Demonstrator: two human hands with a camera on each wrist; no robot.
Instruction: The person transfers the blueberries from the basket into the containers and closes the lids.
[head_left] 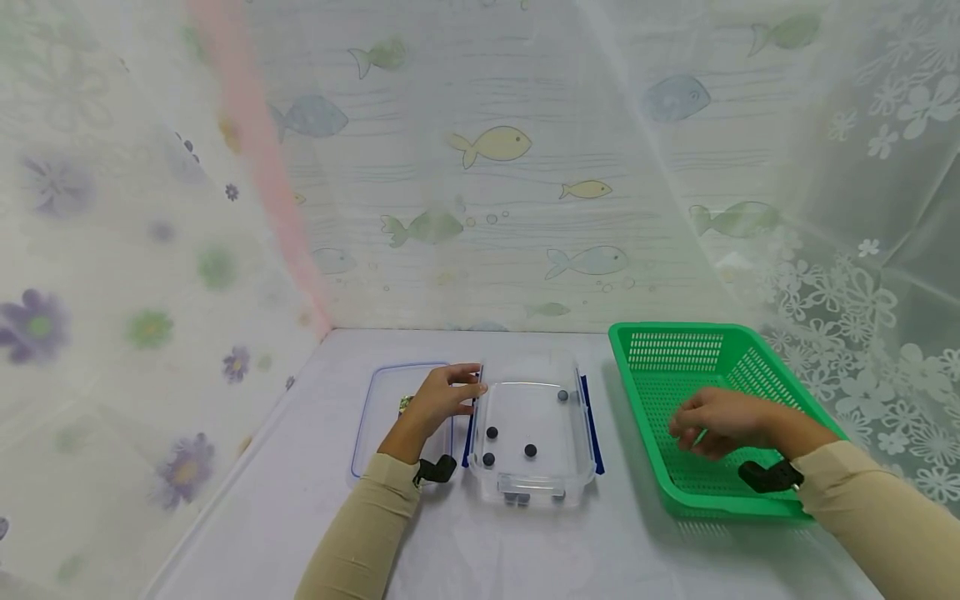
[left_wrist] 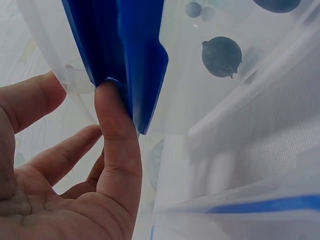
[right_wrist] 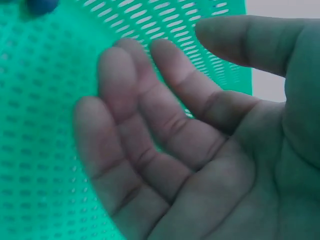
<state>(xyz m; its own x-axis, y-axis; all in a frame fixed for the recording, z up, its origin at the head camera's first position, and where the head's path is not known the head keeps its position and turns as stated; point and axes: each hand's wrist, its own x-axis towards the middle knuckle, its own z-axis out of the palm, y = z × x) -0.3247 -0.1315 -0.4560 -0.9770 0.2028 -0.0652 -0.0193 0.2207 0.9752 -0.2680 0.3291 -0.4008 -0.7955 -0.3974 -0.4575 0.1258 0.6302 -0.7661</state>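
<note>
My left hand (head_left: 441, 398) is at the upper left side of a clear plastic container (head_left: 536, 417) with blue side latches. In the left wrist view its fingers and thumb pinch the container's side, the index fingertip against a blue latch (left_wrist: 125, 55). Several dark blueberries (head_left: 530, 451) lie in the container; one blueberry (left_wrist: 222, 57) shows through its wall. Over the green basket (head_left: 628, 367), my right hand (head_left: 723, 421) has loosely bent, spread fingers with nothing between them. A dark blue, round blueberry (right_wrist: 42, 5) is partly visible at the top left of the right wrist view.
A clear lid (head_left: 367, 442) with a blue seal lies left of the container, partly covered by my left hand and forearm. A small yellow-green patterned item (head_left: 405, 404) is on it. Printed sheets hang behind the white table (head_left: 480, 550) and at both sides.
</note>
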